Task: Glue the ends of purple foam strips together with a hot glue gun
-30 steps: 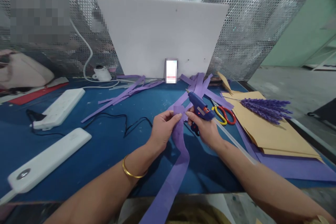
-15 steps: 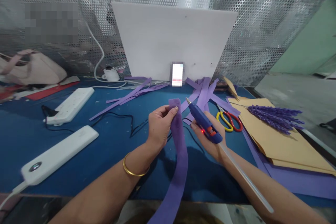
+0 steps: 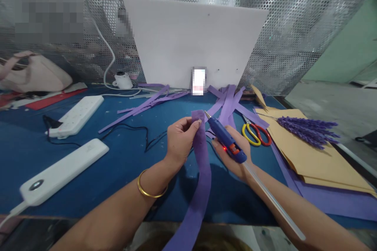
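Observation:
Between thumb and fingers, my left hand [image 3: 182, 139] pinches a long purple paper strip [image 3: 202, 180] near its upper end. The strip hangs down past the table's front edge. My right hand [image 3: 235, 151] is wrapped round a blue hot glue gun [image 3: 226, 137], whose red light is lit. A clear glue stick [image 3: 275, 200] juts far out of the gun's back end. The metal nozzle points up and left, right beside the strip's top edge; whether it touches the paper I cannot tell.
Purple strips [image 3: 228, 106] lie behind my hands, near yellow-and-red scissors [image 3: 255, 134]. Lavender stems [image 3: 308, 130] rest on tan paper [image 3: 326, 160] at right. Two white power strips [image 3: 66, 170] and a black cord [image 3: 147, 137] occupy the left. A lit phone [image 3: 198, 81] leans against a white board [image 3: 194, 39].
The glue gun has moved slightly left, bringing its nozzle closer to the strip's top edge. My left hand keeps its pinch on the strip. The view has shifted slightly.

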`<state>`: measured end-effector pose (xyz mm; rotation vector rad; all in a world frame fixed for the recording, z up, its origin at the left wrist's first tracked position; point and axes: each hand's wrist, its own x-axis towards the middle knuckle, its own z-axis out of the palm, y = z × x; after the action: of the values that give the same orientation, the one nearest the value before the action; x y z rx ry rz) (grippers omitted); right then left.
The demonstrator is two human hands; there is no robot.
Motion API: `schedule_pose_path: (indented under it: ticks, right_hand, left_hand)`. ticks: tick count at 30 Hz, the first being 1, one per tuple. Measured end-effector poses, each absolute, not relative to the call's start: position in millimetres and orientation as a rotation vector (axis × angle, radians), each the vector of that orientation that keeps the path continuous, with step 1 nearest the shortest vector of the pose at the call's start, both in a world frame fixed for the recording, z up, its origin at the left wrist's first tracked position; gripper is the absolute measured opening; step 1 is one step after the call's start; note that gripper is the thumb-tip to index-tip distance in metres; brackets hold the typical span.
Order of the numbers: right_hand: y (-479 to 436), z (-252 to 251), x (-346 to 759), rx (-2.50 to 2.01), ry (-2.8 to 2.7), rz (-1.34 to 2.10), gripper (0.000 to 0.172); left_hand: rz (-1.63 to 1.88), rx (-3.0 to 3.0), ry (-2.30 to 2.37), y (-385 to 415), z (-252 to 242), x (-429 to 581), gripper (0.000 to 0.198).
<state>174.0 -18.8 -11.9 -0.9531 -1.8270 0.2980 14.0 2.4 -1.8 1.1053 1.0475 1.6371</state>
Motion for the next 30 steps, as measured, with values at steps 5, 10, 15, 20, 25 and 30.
schedule_pose_path:
  ticks: [5, 10, 15, 20, 25, 30]
  right_hand:
    - [-19.2, -9.8, 173.0, -0.981, -1.819, 0.326, 0.027]
    - [-18.8, -11.3, 172.5, -1.001, -1.814, 0.385, 0.028]
    - [-18.8, -12.3, 173.2, -0.981, -1.815, 0.398, 0.026]
    - [-19.5, -13.6, 174.1, -0.962, -1.828, 0.401, 0.026]
    - [-18.5, -14.4, 174.1, -0.96, -1.826, 0.4, 0.025]
    - [-18.8, -12.5, 172.8, -0.975, -1.823, 0.394, 0.028]
  left_hand:
    - [1.627, 1.113, 1.036, 0.1, -1.2, 15.2, 0.012]
    - [1.637, 1.122, 1.037, -0.1, -0.6, 15.6, 0.012]
    - [1.626, 1.11, 1.043, 0.1, -0.3, 15.7, 0.012]
    - [1.637, 1.117, 1.03, -0.3, 0.0, 16.1, 0.011]
    - [1.631, 1.123, 1.026, 0.4, -0.1, 15.3, 0.011]
    - [1.644, 1.124, 1.041, 0.0, 0.4, 15.5, 0.012]
